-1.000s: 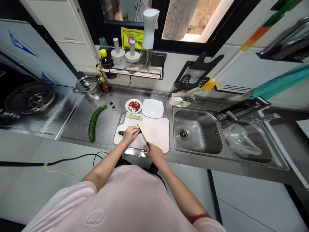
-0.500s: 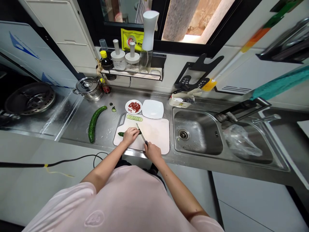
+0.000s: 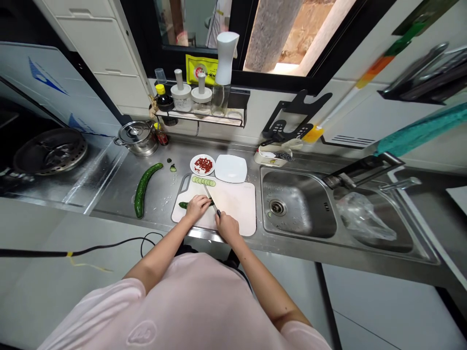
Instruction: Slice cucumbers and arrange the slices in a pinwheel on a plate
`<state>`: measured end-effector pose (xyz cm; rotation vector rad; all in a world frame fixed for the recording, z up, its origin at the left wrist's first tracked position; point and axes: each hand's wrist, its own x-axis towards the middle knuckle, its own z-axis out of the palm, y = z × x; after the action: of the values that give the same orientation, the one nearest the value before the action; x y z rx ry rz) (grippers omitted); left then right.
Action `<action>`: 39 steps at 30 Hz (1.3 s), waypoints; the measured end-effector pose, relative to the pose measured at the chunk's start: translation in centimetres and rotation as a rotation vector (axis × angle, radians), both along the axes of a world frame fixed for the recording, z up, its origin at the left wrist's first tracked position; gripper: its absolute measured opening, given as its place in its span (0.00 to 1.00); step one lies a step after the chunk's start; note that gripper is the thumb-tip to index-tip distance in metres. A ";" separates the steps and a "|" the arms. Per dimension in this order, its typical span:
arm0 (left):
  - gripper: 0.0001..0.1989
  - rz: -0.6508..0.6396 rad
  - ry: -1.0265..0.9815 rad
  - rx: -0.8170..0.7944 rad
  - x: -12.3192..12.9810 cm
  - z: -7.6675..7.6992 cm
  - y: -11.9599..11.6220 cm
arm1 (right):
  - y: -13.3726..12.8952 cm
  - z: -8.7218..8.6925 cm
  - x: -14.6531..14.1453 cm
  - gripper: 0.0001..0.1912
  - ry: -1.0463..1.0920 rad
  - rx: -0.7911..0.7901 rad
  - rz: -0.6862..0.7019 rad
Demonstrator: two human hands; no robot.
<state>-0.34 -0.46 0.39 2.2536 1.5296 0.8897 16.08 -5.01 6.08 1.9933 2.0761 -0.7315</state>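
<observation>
On the white cutting board, my left hand is closed over a cut green cucumber, whose end sticks out to the left. My right hand grips the dark handle of a knife. The blade points away from me and lies against the cucumber's right end, beside my left fingertips; whether it is in the flesh I cannot tell. A row of pale cucumber slices lies along the board's far edge. Farther left, a whole cucumber rests on the steel counter.
Behind the board stand a plate of chopped red pieces and a white square plate. A steel pot is at back left, a wok beyond it. To the right is a sink; a plastic bag lies in the second basin.
The view has tilted slightly, so the counter sits a little lower. My right hand and the knife have shifted slightly left toward my left hand, which stays on the cucumber.
</observation>
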 end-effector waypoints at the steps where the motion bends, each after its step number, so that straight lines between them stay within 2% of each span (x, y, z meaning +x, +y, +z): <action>1: 0.10 0.002 0.000 0.001 0.0 0.0 0.0 | 0.0 0.0 0.0 0.22 0.003 0.001 -0.002; 14: 0.10 0.004 -0.007 0.002 0.0 -0.2 0.1 | -3.9 -0.4 1.9 0.20 -0.046 0.001 -0.028; 25: 0.09 0.022 -0.007 -0.024 0.1 0.0 -0.1 | -1.4 -0.7 0.5 0.20 -0.025 0.039 -0.020; 39: 0.10 0.009 -0.009 -0.025 0.1 0.0 -0.1 | -1.3 -0.3 0.4 0.21 -0.016 0.008 -0.029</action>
<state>-0.24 -0.57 0.43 2.2240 1.5398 0.8773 16.49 -6.27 5.78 2.0308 2.0485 -0.7114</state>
